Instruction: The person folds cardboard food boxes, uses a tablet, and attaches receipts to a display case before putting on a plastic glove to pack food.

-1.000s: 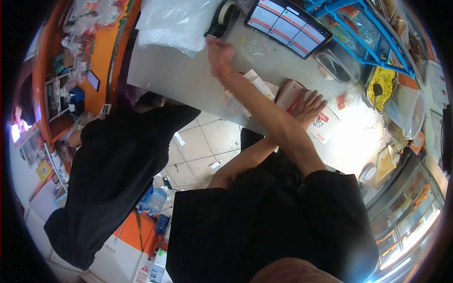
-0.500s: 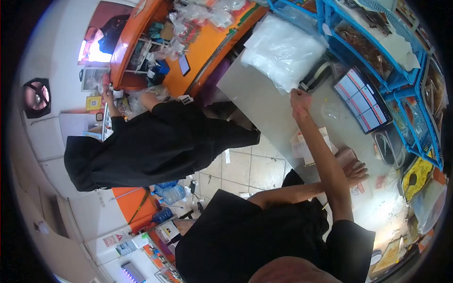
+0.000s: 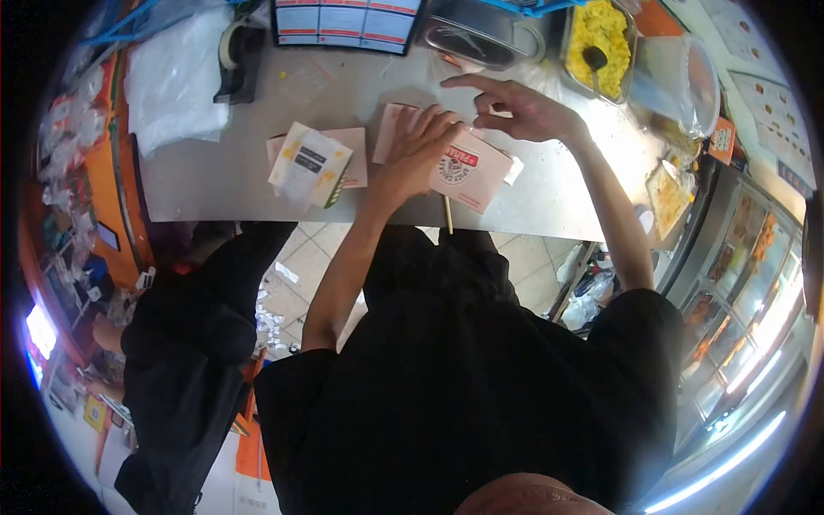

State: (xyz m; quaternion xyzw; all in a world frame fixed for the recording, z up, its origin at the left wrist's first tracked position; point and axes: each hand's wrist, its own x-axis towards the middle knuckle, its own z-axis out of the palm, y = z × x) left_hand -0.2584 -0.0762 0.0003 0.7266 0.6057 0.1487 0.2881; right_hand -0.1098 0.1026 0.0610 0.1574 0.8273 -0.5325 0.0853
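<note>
A pale pink paper takeout box (image 3: 475,174) with a red and black printed logo lies near the front edge of the metal counter. My left hand (image 3: 421,150) holds it from above, fingers draped across the top. My right hand (image 3: 524,113) hovers just beyond the box with its index finger stretched out and the others bent and apart. Nothing shows clearly in it; a thin strip of tape would be too small to tell. A thin wooden stick (image 3: 448,215) pokes out at the counter edge below the box.
To the left lie a white and yellow printed packet (image 3: 309,165) and another pink box (image 3: 352,154). Behind them are a tape dispenser (image 3: 236,64), clear plastic bags (image 3: 176,81) and a screen (image 3: 348,21). A tray of yellow food (image 3: 596,47) stands right. A co-worker (image 3: 184,343) stands left.
My view has swung toward the counter. My right hand has left the tape dispenser and come back over beside the box. My left hand has stayed on the box.
</note>
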